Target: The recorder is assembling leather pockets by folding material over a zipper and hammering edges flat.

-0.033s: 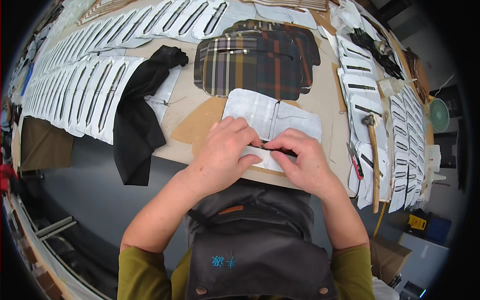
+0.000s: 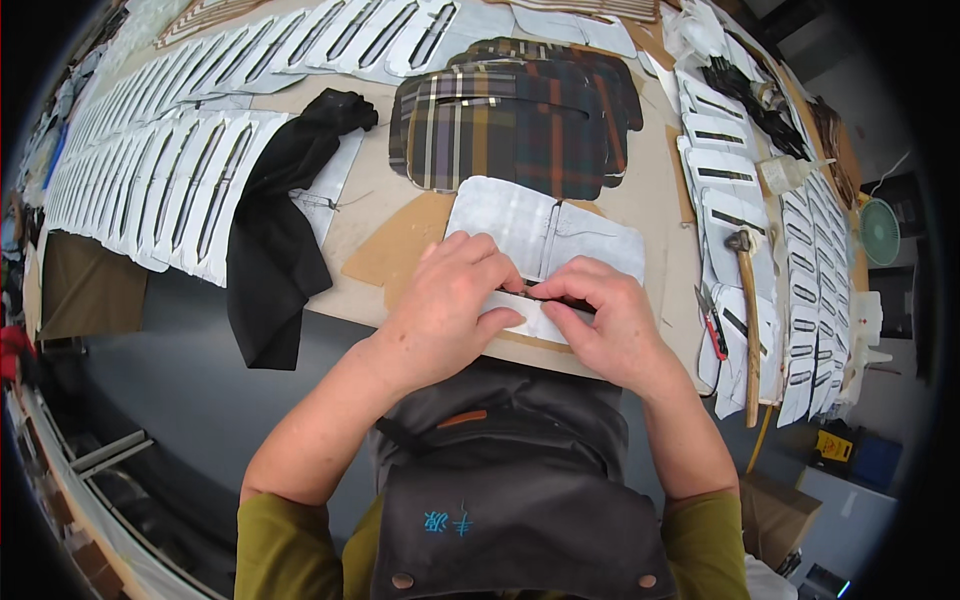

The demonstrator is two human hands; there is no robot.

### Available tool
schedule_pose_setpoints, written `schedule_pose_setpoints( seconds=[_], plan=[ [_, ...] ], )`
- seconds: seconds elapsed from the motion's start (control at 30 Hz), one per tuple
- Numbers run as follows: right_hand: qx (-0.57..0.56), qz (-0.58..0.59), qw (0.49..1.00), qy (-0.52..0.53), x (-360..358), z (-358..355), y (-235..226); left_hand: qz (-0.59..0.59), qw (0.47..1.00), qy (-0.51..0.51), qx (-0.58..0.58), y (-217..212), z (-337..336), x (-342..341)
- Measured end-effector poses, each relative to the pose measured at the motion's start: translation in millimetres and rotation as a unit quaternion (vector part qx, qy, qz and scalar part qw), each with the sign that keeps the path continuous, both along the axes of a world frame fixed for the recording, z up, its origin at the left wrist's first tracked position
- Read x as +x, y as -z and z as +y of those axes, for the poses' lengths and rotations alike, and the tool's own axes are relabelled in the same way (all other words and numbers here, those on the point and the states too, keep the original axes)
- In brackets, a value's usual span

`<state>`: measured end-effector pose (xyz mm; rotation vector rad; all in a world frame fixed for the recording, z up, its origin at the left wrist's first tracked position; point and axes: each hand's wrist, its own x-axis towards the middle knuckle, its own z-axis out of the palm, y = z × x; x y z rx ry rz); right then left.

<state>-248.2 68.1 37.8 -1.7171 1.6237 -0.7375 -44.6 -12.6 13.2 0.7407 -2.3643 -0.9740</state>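
Note:
A white-backed fabric panel [image 2: 500,215] lies at the table's front edge, with a seam running down its middle and a loose thread on its right half. Along a dark slit across the panel's near part, my left hand [image 2: 450,295] pinches the edge with bent fingers, thumb resting on the white backing. Close beside it, my right hand [image 2: 605,310] grips the same dark edge between thumb and forefinger. The fingertips nearly meet and cover most of the slit. Under the panel shows a tan card sheet [image 2: 405,235].
Plaid fabric pieces [image 2: 510,125] are stacked beyond the panel. A black cloth [image 2: 290,240] hangs over the edge at left, near rows of slotted white pieces [image 2: 190,190]. To the right lie a hammer [image 2: 746,320], red-handled snips [image 2: 713,325], more white pieces [image 2: 720,165] and a bottle [image 2: 785,175].

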Motion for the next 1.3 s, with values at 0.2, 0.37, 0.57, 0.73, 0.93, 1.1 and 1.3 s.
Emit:
schedule_pose_setpoints(
  seconds=[0.2,0.37,0.57,0.73,0.93,1.1,1.3],
  plan=[
    [-0.016,-0.015,1.000,0.005,0,-2,5,0.002,1.000,-0.006,-0.010,1,-3,-1],
    [-0.124,0.019,0.992,-0.025,1,2,14,0.007,1.000,-0.003,-0.018,2,-3,0],
    [-0.179,0.067,0.979,-0.067,1,1,20,0.006,0.999,0.001,-0.044,4,-4,3],
    [-0.222,0.114,0.965,-0.082,4,2,26,0.026,0.993,-0.023,-0.114,9,4,7],
    [-0.239,0.144,0.957,-0.079,1,7,28,0.001,0.987,-0.056,-0.153,9,10,18],
    [-0.189,0.065,0.980,-0.019,-7,10,24,-0.019,0.984,-0.076,-0.159,0,14,20],
    [-0.182,0.041,0.982,-0.011,-7,8,25,0.019,0.995,-0.064,-0.076,2,27,-12]
  ],
)
